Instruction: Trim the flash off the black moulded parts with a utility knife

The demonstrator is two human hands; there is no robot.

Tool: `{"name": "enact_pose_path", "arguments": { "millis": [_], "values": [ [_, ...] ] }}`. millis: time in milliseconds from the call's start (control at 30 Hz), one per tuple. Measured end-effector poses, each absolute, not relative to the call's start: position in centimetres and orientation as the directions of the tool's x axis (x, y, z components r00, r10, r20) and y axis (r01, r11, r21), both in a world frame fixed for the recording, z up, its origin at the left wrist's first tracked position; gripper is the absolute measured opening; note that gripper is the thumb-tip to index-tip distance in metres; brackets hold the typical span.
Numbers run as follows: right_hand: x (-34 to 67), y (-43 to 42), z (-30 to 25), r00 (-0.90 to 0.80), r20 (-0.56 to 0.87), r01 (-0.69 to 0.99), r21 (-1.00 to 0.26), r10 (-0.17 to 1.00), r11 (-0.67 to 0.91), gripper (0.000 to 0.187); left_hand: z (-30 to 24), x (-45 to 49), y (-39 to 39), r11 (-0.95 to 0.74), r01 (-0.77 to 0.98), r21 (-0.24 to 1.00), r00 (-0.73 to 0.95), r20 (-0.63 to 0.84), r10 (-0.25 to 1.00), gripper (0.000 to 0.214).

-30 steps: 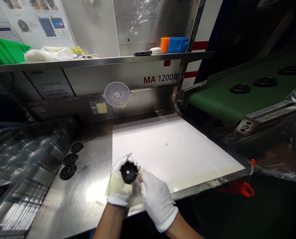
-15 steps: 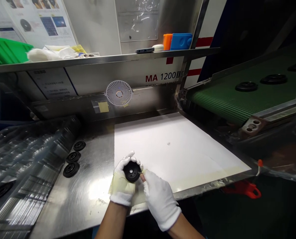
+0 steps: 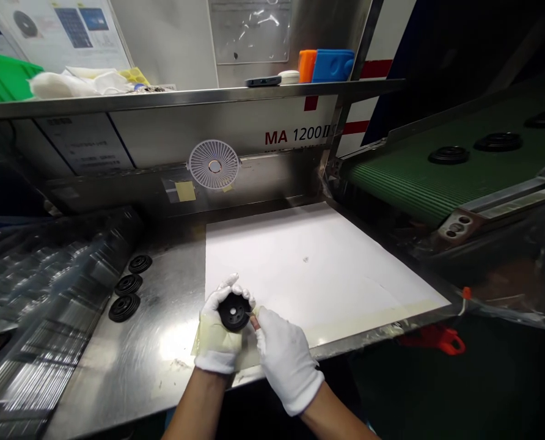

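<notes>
Left grip [image 3: 217,336] is cupping a black disc [image 3: 233,311] firmly; right grip [image 3: 285,360] is working at its right rim, its hold too small to tell.

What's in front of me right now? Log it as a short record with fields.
Left hand: white-gloved, holding a black round part
Right hand: white-gloved, fingers at the part's rim; anything pinched is too small to tell
Under hands: taped white sheet on a steel bench
Beside hands: three black discs on the steel
Rest: green belt conveyor carrying black discs, white desk fan, shelf holding a blue case
</notes>
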State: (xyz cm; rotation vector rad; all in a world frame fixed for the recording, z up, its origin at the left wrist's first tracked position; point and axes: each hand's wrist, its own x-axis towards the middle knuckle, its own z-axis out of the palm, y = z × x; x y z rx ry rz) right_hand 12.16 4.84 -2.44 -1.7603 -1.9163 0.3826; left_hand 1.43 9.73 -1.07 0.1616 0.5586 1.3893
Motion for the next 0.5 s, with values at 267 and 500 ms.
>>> {"name": "enact_pose_path", "arguments": {
  "millis": [267,500],
  "values": [
    [10.9,4.1,-3.0,-0.101,0.198,0.834,-0.518,0.975,0.192,0.019,-1.9,2.1,10.0,0.051,-0.888,0.457,-0.067,-0.239,0.969,0.020],
    [13.0,4.9,-1.6,-0.031,0.172,0.669,-0.729,0.985,0.148,0.030,-0.5,1.8,9.4,0.069,-0.895,0.441,-0.036,-0.227,0.973,0.020]
  ]
}}
